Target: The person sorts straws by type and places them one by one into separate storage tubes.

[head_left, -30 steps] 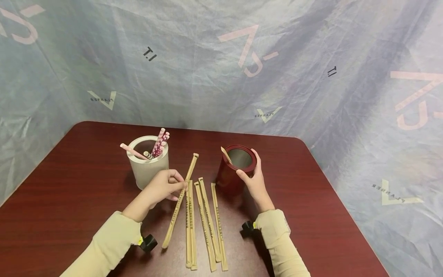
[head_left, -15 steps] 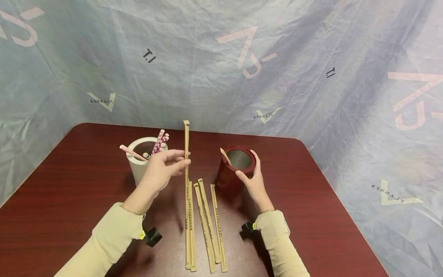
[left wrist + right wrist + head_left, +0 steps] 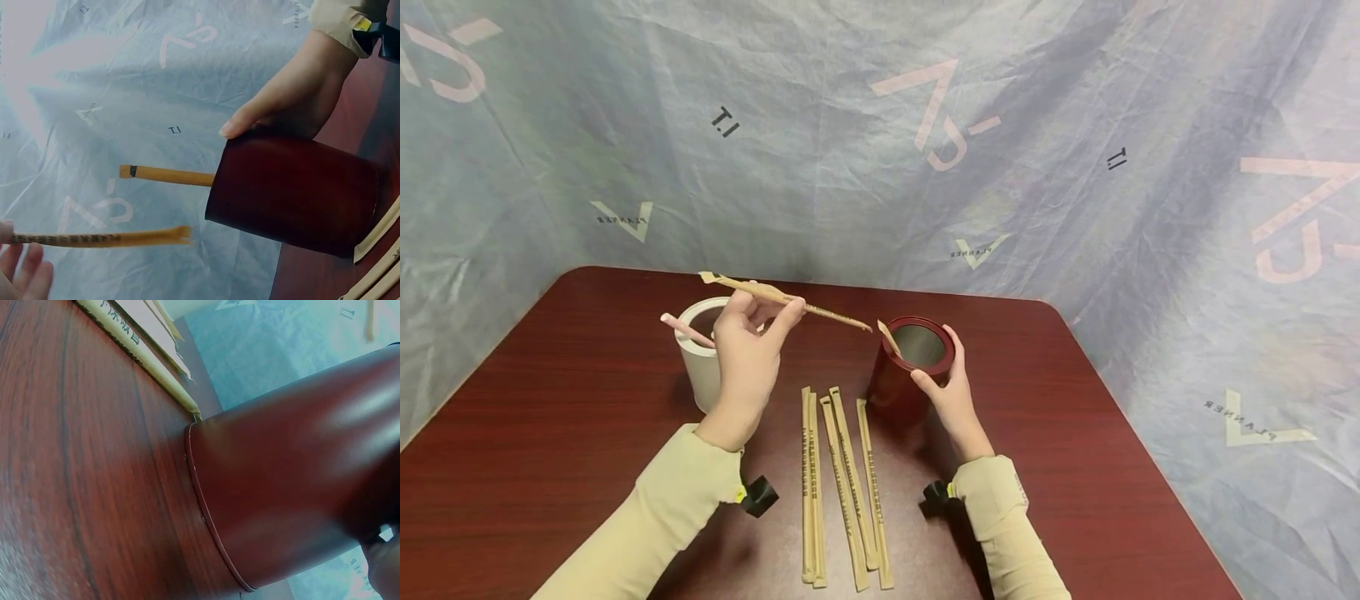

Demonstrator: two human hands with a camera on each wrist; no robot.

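My left hand pinches a paper-wrapped straw between thumb and fingers. The straw slants down to the right, its low end just short of the dark red canister. In the left wrist view a gap shows between that straw's end and the canister's mouth. Another wrapped straw leans inside the canister, its top above the rim. My right hand grips the canister's right side near the rim, with the thumb at the front. The canister stands upright on the table, its base visible in the right wrist view.
Several wrapped straws lie side by side on the dark red wood table, between the arms. A white canister holding a pink straw stands at the left, partly behind my left hand. A printed grey cloth hangs behind.
My left hand has lifted the wrapped straw off the table, moved it up and away, and turned it from upright to slanting toward the red canister. The right hand has stayed on the canister.
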